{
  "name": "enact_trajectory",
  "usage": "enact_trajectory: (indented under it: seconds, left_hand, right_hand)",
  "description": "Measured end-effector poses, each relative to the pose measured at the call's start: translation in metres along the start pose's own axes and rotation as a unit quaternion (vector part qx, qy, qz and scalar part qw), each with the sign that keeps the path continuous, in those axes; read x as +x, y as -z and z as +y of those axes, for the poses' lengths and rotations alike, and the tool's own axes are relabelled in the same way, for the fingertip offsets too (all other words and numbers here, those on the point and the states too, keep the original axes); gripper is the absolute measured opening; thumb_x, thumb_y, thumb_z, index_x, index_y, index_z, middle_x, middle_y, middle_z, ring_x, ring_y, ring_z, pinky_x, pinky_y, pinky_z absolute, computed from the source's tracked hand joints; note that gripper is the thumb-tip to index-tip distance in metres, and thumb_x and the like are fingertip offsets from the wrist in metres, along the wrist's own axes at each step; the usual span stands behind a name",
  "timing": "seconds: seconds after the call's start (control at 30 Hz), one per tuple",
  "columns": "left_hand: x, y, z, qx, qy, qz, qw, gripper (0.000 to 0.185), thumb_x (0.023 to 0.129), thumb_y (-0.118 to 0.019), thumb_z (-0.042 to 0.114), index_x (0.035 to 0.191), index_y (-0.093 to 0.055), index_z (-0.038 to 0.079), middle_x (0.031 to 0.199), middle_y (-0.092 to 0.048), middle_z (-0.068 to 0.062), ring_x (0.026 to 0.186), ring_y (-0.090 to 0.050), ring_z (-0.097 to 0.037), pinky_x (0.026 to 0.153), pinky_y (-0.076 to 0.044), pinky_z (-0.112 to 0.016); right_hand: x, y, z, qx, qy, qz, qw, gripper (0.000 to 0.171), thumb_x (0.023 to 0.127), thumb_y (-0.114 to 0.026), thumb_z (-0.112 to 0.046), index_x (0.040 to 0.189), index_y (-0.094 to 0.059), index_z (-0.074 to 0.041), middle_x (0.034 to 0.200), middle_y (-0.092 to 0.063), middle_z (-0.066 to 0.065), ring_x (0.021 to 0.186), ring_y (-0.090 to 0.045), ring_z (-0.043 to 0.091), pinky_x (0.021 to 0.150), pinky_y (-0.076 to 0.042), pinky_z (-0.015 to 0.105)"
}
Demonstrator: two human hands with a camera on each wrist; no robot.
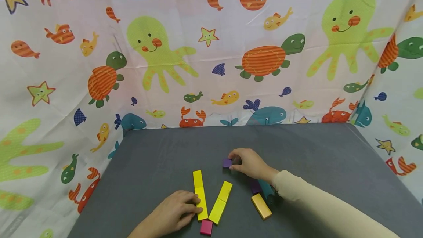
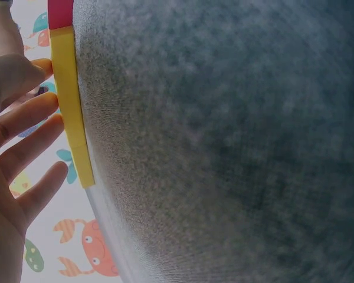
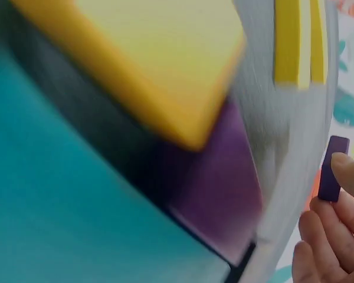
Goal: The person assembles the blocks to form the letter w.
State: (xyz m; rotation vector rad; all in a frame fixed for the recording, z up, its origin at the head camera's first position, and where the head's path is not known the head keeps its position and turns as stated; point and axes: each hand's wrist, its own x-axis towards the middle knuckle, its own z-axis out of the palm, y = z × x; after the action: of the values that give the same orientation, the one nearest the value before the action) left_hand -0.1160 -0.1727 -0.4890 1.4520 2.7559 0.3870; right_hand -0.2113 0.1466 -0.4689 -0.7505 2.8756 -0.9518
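The right hand point(image 1: 249, 164) pinches a small purple block point(image 1: 227, 163) on the grey tabletop point(image 1: 314, 150); the left hand point(image 1: 173, 212), fingers straight, touches a long yellow block point(image 1: 200, 195).

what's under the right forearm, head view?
A teal block and a purple block poke out from under the sleeve; their far ends are covered. The orange-yellow block lies beside them, uncovered.

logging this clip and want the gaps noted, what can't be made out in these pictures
- Head view: the teal block and the purple block beside it are partly hidden under the right hand's sleeve.
- Right wrist view: the orange-yellow block is blurred and cut off by the top edge.
- Left wrist view: the pink block is cut off by the top edge; whether the left hand presses the yellow strip is unclear.
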Motion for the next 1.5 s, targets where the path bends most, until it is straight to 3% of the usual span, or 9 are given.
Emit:
enact_trajectory:
  seconds: [0.3,0.57,1.5]
  left_hand:
    - [-0.001,-0.001,-0.001,0.012,-0.003,0.016,0.9998,0.025,0.094,-0.068,0.029,0.117,-0.071,0.036,0.118,-0.065,0.013,0.108,-0.06,-0.005,0.098,-0.054,-0.033]
    - [-0.001,0.001,0.001,0.009,-0.004,0.023,0.9997,0.024,0.093,-0.069,0.028,0.116,-0.072,0.034,0.118,-0.065,0.012,0.108,-0.061,-0.006,0.097,-0.055,-0.033]
    - [0.0,0.002,0.002,-0.002,0.009,-0.003,1.0,0.025,0.093,-0.068,0.028,0.117,-0.072,0.035,0.117,-0.065,0.013,0.107,-0.06,-0.005,0.098,-0.055,-0.033]
  right_hand:
    - [-0.026,-0.015,-0.002,0.052,-0.044,-0.01,0.998,0.029,0.085,-0.078,-0.022,0.112,-0.068,-0.017,0.104,-0.07,-0.001,0.077,-0.06,0.005,0.066,-0.052,0.017]
    - [-0.036,-0.016,0.009,0.045,-0.037,0.006,0.998,0.028,0.083,-0.079,-0.024,0.109,-0.069,-0.018,0.103,-0.07,-0.002,0.061,-0.047,0.001,0.056,-0.045,0.017]
    - [-0.036,-0.022,0.007,0.026,-0.046,-0.009,0.999,0.027,0.083,-0.079,-0.025,0.108,-0.07,-0.02,0.102,-0.066,-0.005,0.069,-0.047,0.004,0.062,-0.044,0.017]
